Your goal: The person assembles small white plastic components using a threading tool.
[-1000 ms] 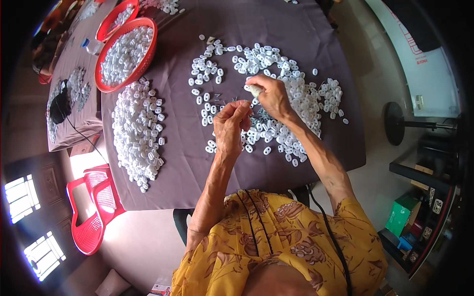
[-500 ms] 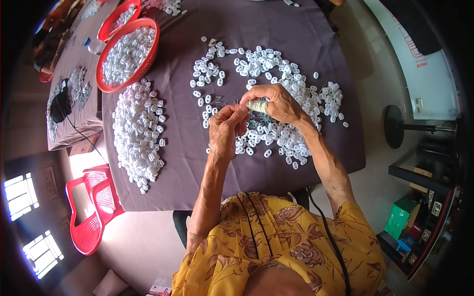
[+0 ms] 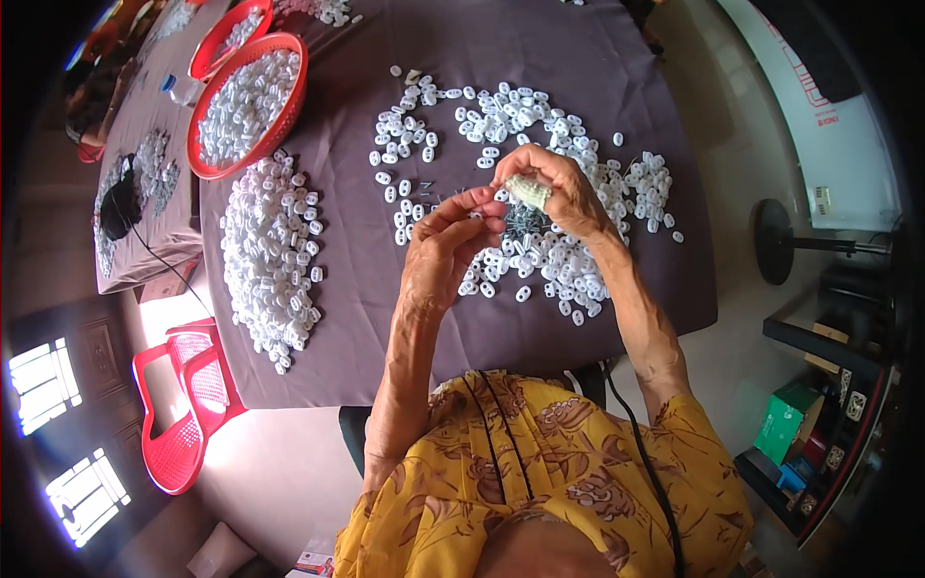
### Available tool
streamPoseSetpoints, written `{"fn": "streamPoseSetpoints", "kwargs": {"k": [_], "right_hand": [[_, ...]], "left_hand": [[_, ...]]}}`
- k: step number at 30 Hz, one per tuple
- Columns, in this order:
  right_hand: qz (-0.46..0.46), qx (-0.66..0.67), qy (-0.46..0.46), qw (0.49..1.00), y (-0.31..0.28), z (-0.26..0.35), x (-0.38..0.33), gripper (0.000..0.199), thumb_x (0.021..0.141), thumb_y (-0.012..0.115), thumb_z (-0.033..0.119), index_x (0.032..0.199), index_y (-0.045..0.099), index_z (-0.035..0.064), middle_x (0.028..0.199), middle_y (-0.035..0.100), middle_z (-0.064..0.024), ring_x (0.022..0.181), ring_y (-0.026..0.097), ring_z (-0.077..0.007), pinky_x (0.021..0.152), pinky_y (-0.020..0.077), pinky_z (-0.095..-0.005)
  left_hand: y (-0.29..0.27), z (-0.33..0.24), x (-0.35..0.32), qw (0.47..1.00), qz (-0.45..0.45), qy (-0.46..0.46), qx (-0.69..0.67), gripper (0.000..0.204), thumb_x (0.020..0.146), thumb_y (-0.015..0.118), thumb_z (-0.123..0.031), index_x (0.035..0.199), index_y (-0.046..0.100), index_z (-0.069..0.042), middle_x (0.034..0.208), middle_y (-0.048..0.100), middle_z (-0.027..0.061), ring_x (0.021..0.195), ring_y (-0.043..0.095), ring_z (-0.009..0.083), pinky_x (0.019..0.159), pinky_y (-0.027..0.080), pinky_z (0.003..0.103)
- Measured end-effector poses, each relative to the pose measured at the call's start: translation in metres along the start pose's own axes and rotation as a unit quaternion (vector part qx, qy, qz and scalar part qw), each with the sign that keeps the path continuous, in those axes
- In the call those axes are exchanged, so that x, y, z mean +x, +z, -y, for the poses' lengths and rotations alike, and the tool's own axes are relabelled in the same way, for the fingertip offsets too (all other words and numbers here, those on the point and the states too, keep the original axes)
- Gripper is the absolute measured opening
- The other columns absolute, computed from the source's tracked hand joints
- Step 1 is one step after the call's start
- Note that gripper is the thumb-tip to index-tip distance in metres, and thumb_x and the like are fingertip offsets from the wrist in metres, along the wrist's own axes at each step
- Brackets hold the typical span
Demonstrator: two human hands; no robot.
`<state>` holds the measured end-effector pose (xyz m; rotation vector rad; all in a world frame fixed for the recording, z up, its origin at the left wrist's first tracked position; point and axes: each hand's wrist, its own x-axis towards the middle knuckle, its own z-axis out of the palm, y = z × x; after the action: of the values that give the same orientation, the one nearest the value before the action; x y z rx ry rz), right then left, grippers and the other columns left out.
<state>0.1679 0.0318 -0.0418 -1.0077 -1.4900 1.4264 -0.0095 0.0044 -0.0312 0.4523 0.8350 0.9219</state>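
Observation:
Over the table, my left hand [image 3: 438, 250] and my right hand [image 3: 568, 193] meet at their fingertips. Each is closed in a pinch, and whatever is between the fingers is too small or hidden to name. A pale whitish wrap [image 3: 528, 191] covers a digit of my right hand, seemingly the thumb. Just below the fingers lies a small pile of thin grey metal pieces [image 3: 523, 223]. Around it are scattered many small white oval pieces [image 3: 568, 270], each with two dark holes. Several loose metal pieces [image 3: 426, 186] lie to the left of my fingers.
A long heap of white oval pieces [image 3: 270, 260] covers the left of the brown tablecloth [image 3: 376, 328]. Behind it stands a red basket [image 3: 301, 96] full of them, with another red basket [image 3: 207, 60] beyond. Red chairs [image 3: 173, 453] stand at the lower left.
Both hands have shifted slightly to the right, and the right hand has tilted so the wrap slants downward. More of the metal pile shows beneath. My left fingers have spread somewhat.

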Motion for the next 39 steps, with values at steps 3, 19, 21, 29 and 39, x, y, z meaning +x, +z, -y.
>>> {"fn": "streamPoseSetpoints", "kwargs": {"k": [3,19,21,29,39], "right_hand": [[-0.013,0.0,-0.001,1.0,0.003,0.01,-0.003,0.009,0.078,0.049,0.001,0.086,0.053,0.0007,0.091,0.056,-0.0054,0.089,0.054,-0.0121,0.083,0.0417,-0.0265],[0.016,-0.014,-0.047,0.999,0.013,0.035,-0.009,0.011,0.078,0.05,0.004,0.088,0.054,0.0008,0.091,0.058,-0.0054,0.085,0.055,-0.0092,0.077,0.0446,-0.0237],[0.016,-0.022,-0.039,0.999,0.014,0.04,-0.008,0.013,0.077,0.049,0.005,0.088,0.054,0.0005,0.091,0.059,-0.0049,0.085,0.055,-0.0092,0.078,0.0446,-0.0233],[0.014,-0.048,-0.033,0.998,0.014,0.042,-0.008,0.013,0.077,0.049,0.004,0.088,0.054,0.0005,0.09,0.059,-0.0046,0.082,0.055,-0.0083,0.076,0.0448,-0.0226],[0.035,-0.091,-0.051,0.994,0.012,0.048,-0.01,0.021,0.072,0.045,0.013,0.087,0.054,0.0003,0.087,0.059,-0.0055,0.079,0.056,-0.0103,0.073,0.0456,-0.0242]], "left_hand": [[0.001,-0.001,-0.002,0.999,0.02,0.027,0.001,0.024,0.085,0.052,-0.002,0.107,0.053,0.006,0.096,0.061,0.0158,0.078,0.062,0.0198,0.074,0.052,0.029],[0.014,-0.007,-0.019,0.99,-0.031,0.121,0.059,0.016,0.081,0.059,-0.004,0.095,0.063,0.004,0.083,0.064,0.0095,0.07,0.061,0.0146,0.065,0.051,0.026],[0.015,-0.008,-0.021,0.988,-0.038,0.13,0.071,0.017,0.081,0.058,-0.001,0.097,0.062,0.004,0.084,0.064,0.0098,0.07,0.061,0.015,0.066,0.05,0.026],[0.014,-0.01,-0.022,0.984,-0.031,0.142,0.101,0.018,0.078,0.061,0.0,0.095,0.063,0.004,0.083,0.064,0.0094,0.069,0.059,0.0137,0.065,0.049,0.025],[0.02,-0.011,-0.025,0.974,-0.056,0.146,0.165,0.018,0.077,0.063,-0.002,0.094,0.064,0.003,0.078,0.064,0.0069,0.065,0.057,0.0116,0.063,0.046,0.023]]}}
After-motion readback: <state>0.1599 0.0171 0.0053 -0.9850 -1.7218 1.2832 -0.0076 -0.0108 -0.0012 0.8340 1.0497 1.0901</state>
